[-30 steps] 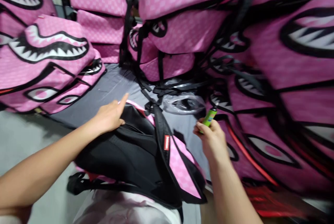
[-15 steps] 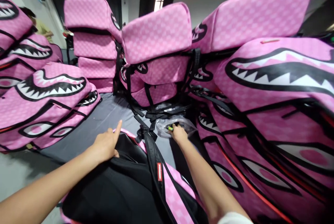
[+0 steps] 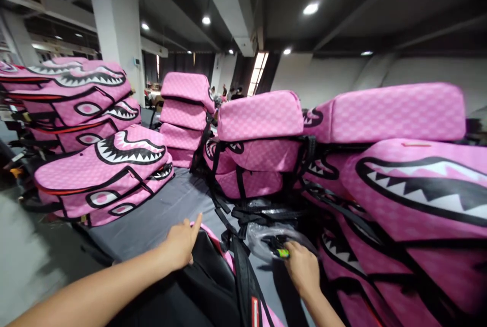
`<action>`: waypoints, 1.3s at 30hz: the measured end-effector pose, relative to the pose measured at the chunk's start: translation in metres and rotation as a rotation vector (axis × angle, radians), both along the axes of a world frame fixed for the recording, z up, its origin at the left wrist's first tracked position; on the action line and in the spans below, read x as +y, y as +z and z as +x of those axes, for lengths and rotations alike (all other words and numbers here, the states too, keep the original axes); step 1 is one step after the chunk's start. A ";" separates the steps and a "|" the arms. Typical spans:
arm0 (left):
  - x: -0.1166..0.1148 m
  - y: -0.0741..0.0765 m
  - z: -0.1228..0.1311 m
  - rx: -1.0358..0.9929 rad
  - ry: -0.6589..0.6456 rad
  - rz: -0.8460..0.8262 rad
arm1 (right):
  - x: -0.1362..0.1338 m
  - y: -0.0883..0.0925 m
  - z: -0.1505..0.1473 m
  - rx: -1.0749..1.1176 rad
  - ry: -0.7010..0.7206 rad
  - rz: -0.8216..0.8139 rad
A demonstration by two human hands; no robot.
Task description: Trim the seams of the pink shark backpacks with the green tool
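A black-lined pink backpack [image 3: 201, 286] lies open in front of me, its strap with a red tag on the right side. My left hand [image 3: 178, 246] grips its upper left edge, with the index finger pointing up and the other fingers curled. Beyond the backpack on the right, my right hand [image 3: 302, 266] is closed at a clear plastic bag [image 3: 254, 238] holding small black items. A short yellow-green object [image 3: 282, 253] sticks out at its fingertips; its kind is unclear.
Stacked pink backpacks [image 3: 261, 116] with shark-mouth prints stand at the back. More backpacks [image 3: 422, 190] rise close to my right arm, and another pile [image 3: 102, 164] is on the left. Grey cloth [image 3: 160, 210] covers the table. Black straps [image 3: 266, 213] lie behind the plastic bag.
My view has tilted up, so everything sits lower in the picture. The left hand keeps its place on the backpack edge; the right hand stays at the plastic bag with the yellow-green object.
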State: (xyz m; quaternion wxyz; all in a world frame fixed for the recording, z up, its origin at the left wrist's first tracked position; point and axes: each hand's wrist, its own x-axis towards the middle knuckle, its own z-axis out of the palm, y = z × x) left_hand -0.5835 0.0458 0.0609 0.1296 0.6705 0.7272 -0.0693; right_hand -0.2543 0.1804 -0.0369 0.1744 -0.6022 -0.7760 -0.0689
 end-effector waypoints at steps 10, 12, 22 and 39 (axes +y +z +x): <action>-0.002 -0.010 0.001 -0.040 -0.229 0.192 | -0.087 0.105 -0.082 0.884 0.242 -0.047; -0.018 -0.002 -0.006 -0.220 -0.220 0.357 | -0.103 0.117 -0.102 0.989 0.295 -0.167; -0.066 0.005 0.007 -1.080 0.015 0.549 | -0.152 0.125 -0.148 1.040 0.448 -0.384; -0.103 -0.054 -0.067 -0.521 0.227 0.350 | -0.154 0.105 -0.171 -0.251 0.404 -0.484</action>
